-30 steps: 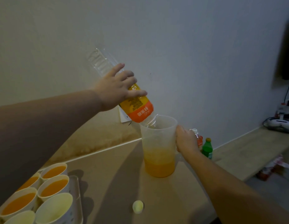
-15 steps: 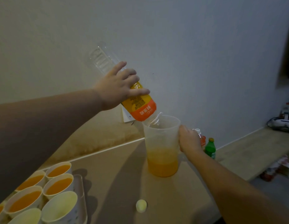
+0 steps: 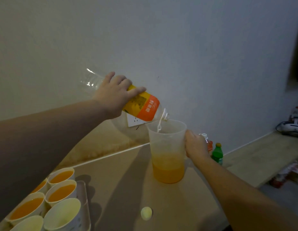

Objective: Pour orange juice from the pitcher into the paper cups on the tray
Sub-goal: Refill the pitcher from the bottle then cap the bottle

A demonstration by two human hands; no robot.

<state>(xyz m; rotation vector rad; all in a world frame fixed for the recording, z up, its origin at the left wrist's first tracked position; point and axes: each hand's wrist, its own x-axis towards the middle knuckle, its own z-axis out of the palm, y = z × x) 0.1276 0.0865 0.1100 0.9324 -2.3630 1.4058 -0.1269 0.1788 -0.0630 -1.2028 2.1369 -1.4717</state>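
Observation:
My left hand (image 3: 114, 95) grips a clear plastic bottle (image 3: 141, 106) with an orange label, tilted mouth-down over the pitcher (image 3: 167, 152). The bottle looks nearly empty; a thin trickle falls from its mouth into the pitcher. The translucent pitcher stands on the table with orange juice in its lower third. My right hand (image 3: 195, 145) holds the pitcher at its right side, where the handle is hidden. Several paper cups (image 3: 62, 190) sit on a clear tray (image 3: 84, 202) at the lower left; most hold orange juice, the nearest two look pale inside.
A pale yellow bottle cap (image 3: 146, 213) lies on the beige table (image 3: 125, 180) in front of the pitcher. Behind my right hand stand a green bottle (image 3: 217, 153) and an orange one (image 3: 209, 144). A wall socket (image 3: 134, 120) is behind the bottle. A lower bench (image 3: 261, 150) runs along the right.
The bottle has tipped to a flatter angle and its mouth sits at the pitcher's rim. The view has shifted slightly; both hands keep their hold.

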